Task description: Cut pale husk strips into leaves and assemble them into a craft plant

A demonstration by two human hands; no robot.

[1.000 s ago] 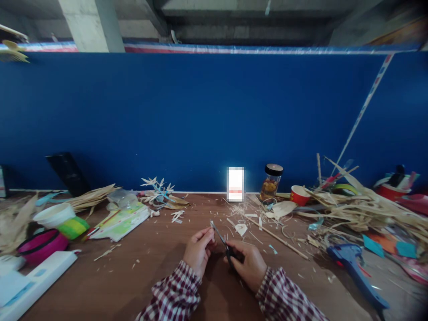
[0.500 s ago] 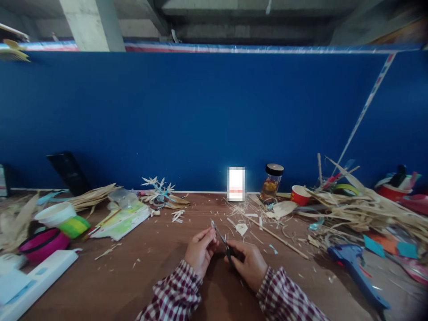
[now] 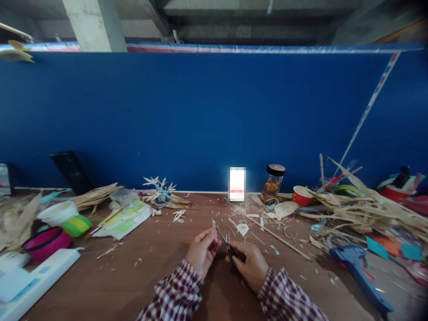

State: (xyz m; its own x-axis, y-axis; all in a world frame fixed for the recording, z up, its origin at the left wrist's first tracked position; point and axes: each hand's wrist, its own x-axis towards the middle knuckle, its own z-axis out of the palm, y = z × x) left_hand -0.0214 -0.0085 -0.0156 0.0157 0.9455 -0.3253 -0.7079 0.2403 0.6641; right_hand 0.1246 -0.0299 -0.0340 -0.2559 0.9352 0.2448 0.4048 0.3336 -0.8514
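Observation:
My right hand [image 3: 250, 263] is closed around the black handles of a pair of scissors [image 3: 228, 248]. The blades point up and away, toward the fingertips of my left hand [image 3: 203, 252]. Thumb and fingers of my left hand are pinched together beside the blades. A small pale piece [image 3: 214, 223] shows at those fingertips, too small to name. Both hands are just above the brown tabletop [image 3: 160, 276]. Pale scraps and a thin stick [image 3: 281, 238] lie beyond my right hand.
On the left are a white power strip [image 3: 43, 281], a pink bowl-like item [image 3: 47, 243] and a painted sheet [image 3: 123, 220]. A lidded jar [image 3: 271, 185] and red paper cup [image 3: 302, 196] stand behind. A blue glue gun [image 3: 359, 274] and dried husks [image 3: 364, 211] lie right.
The whole view has shifted slightly, so things appear a little farther right. Both hands keep nearly the same pose, with the scissors still beside the left fingertips.

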